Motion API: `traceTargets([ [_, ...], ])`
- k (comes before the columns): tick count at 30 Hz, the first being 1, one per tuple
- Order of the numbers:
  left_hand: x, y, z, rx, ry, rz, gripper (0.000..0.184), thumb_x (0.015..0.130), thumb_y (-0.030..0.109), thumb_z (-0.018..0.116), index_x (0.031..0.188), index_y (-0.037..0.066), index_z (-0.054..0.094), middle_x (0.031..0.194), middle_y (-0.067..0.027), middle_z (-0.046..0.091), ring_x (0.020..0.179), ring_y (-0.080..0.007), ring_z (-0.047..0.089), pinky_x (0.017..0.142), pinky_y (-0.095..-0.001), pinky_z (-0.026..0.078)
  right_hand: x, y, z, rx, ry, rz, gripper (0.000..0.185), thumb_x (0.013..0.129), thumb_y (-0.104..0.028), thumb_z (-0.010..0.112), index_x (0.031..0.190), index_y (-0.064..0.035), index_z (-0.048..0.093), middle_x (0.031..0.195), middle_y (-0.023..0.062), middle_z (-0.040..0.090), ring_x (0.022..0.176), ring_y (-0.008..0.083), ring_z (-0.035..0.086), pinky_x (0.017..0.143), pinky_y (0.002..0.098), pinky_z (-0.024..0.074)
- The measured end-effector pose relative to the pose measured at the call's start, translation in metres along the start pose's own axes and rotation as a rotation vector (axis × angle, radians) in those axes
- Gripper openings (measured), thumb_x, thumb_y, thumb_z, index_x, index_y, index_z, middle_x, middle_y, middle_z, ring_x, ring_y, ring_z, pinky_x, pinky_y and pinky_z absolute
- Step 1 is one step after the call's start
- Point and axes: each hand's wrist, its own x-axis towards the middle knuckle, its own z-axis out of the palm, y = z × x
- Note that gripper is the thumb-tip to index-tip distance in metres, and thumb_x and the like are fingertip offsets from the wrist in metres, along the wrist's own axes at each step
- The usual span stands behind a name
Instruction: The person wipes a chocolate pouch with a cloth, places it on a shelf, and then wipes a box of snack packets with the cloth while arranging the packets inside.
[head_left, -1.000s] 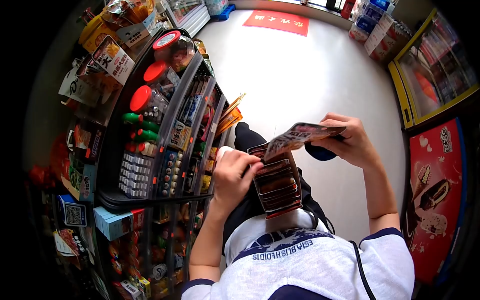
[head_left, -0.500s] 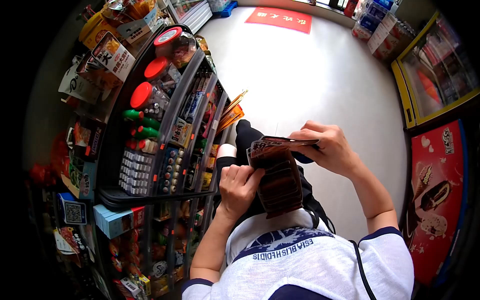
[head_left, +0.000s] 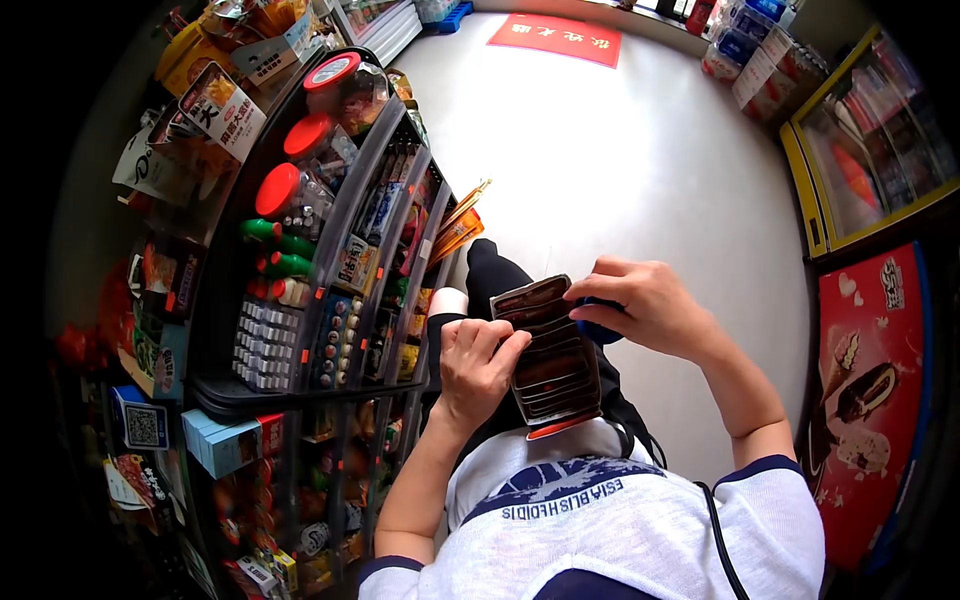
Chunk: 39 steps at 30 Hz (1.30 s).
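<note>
A narrow open box (head_left: 556, 350) filled with a row of dark brown flat packets is tilted towards me above my lap. My left hand (head_left: 475, 365) is closed on its left edge, with the thumb over the rim. At its upper right corner is my right hand (head_left: 645, 308), thumb and fingers pinched at the rim. A dark blue thing (head_left: 600, 318) shows under the right hand; I cannot make out what it is. An orange strip (head_left: 560, 428) marks the near end of the box.
On the left stands a tiered snack rack (head_left: 335, 255) with red-lidded jars (head_left: 280, 190), bottles and small packs. A blue box (head_left: 222, 442) sits on it lower down. To the right are a yellow-framed case (head_left: 810, 190) and a red ice-cream freezer (head_left: 870, 400). A red mat (head_left: 555, 38) lies ahead.
The printed front flap or packet that my right hand held across the top is out of sight. The box has tipped towards me, showing the packets. My right hand has shifted slightly.
</note>
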Motion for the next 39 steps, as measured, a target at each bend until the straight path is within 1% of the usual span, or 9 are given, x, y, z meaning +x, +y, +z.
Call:
traceTargets([
  [5,0.009,-0.007,0.004,0.036,0.052,-0.066,0.013,0.077,0.009,0.074,0.088,0.009,0.068,0.083,-0.0018,0.055,0.078,-0.0202,0.054,0.075,-0.0364,0.039,-0.005,-0.002,-0.003,-0.048,0.087,0.02,0.028,0.08,-0.03,0.076,0.099,-0.0108,0.07,0.081,0.0076,0.063,0.067,0.0228,0.064,0.059,0.0312,0.0516],
  [8,0.013,-0.017,0.009,0.067,0.02,-0.109,0.014,0.077,0.009,0.074,0.09,0.009,0.067,0.079,-0.0062,0.058,0.074,-0.0239,0.057,0.07,-0.0368,0.04,-0.01,-0.008,-0.018,0.166,0.156,0.016,0.039,0.076,-0.038,0.079,0.098,-0.0081,0.067,0.082,0.0063,0.061,0.068,0.023,0.062,0.063,0.0336,0.0519],
  [12,0.011,-0.012,0.012,0.012,-0.037,-0.149,0.017,0.079,0.012,0.075,0.092,0.008,0.066,0.079,-0.0059,0.064,0.07,-0.0221,0.061,0.068,-0.0363,0.041,-0.017,-0.007,-0.007,0.342,0.018,-0.03,0.051,0.068,-0.031,0.087,0.107,-0.0085,0.064,0.094,0.0115,0.058,0.087,0.0274,0.062,0.075,0.0347,0.0526],
  [17,0.014,-0.004,-0.016,-0.125,-0.157,-0.137,0.018,0.077,0.014,0.077,0.09,0.011,0.066,0.079,-0.0037,0.062,0.073,-0.0219,0.059,0.071,-0.0358,0.04,-0.031,0.002,0.022,0.22,-0.045,0.048,0.057,0.074,-0.008,0.077,0.125,-0.0122,0.052,0.116,0.0139,0.053,0.101,0.0326,0.061,0.088,0.0395,0.0536],
  [24,0.012,-0.002,-0.007,-0.069,-0.148,-0.014,0.013,0.076,0.011,0.072,0.087,0.014,0.066,0.088,-0.0037,0.056,0.086,-0.0235,0.056,0.08,-0.0415,0.039,-0.035,0.003,0.026,0.252,-0.057,0.027,0.059,0.072,-0.002,0.074,0.127,-0.0105,0.052,0.117,0.0139,0.058,0.105,0.0328,0.061,0.089,0.0381,0.0535],
  [29,0.018,-0.004,-0.013,-0.114,-0.285,-0.074,0.018,0.069,0.019,0.08,0.084,0.016,0.069,0.084,-0.0031,0.052,0.085,-0.023,0.054,0.082,-0.0422,0.037,-0.035,0.002,0.019,0.274,-0.149,0.067,0.057,0.079,-0.007,0.071,0.131,-0.013,0.05,0.117,0.0141,0.057,0.102,0.033,0.062,0.086,0.0383,0.0542],
  [33,0.02,-0.009,-0.01,-0.097,-0.25,-0.084,0.013,0.072,0.018,0.077,0.075,0.011,0.066,0.082,-0.0054,0.056,0.086,-0.0261,0.055,0.084,-0.042,0.036,-0.026,-0.006,0.019,0.281,-0.049,-0.02,0.056,0.081,-0.003,0.068,0.133,-0.0131,0.05,0.113,0.0122,0.061,0.097,0.0321,0.064,0.084,0.0374,0.0544],
  [36,0.018,-0.012,-0.009,-0.071,-0.127,-0.123,0.009,0.078,0.018,0.073,0.08,0.012,0.067,0.076,-0.0026,0.061,0.08,-0.0228,0.058,0.076,-0.0395,0.038,-0.016,-0.015,0.032,0.241,0.09,-0.285,0.063,0.079,-0.004,0.067,0.138,-0.0125,0.047,0.118,0.0126,0.059,0.106,0.0303,0.06,0.087,0.0387,0.0518],
  [39,0.009,-0.021,-0.005,-0.199,-0.062,-0.256,0.006,0.08,0.015,0.07,0.085,0.011,0.07,0.074,-0.0065,0.065,0.077,-0.0257,0.061,0.076,-0.0406,0.04,-0.002,-0.012,0.047,0.011,0.094,-0.484,0.061,0.08,-0.005,0.07,0.137,-0.0053,0.049,0.117,0.0125,0.061,0.098,0.0252,0.06,0.084,0.0344,0.0517],
])
